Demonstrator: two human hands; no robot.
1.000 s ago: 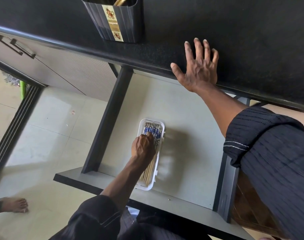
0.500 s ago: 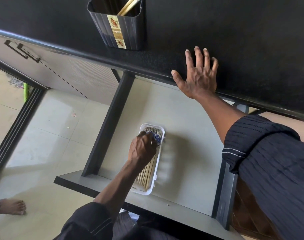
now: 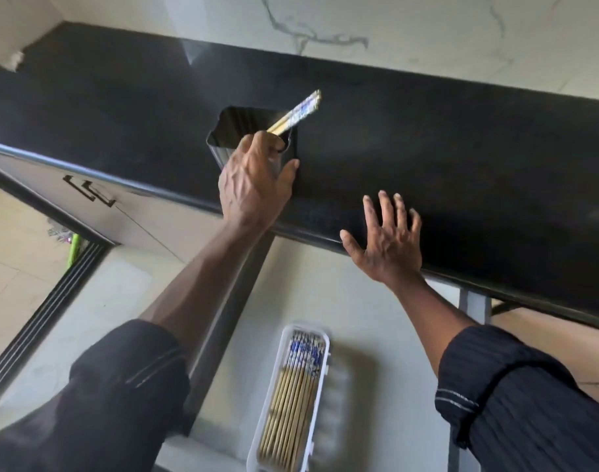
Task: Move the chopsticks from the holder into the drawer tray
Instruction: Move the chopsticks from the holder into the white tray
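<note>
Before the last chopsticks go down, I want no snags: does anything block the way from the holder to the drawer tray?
Nothing visible does. The chopsticks lean out of the holder at the left hand; the tray lies uncovered; the right hand rests aside.

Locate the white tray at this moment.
In the head view the tray lies bottom centre, on the floor of the open drawer below the black counter, already holding chopsticks, between the two forearms.

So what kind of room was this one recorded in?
Most likely a home kitchen: a black stone countertop under a marbled wall, a chopstick holder, and an open drawer with a chopstick tray.
</note>
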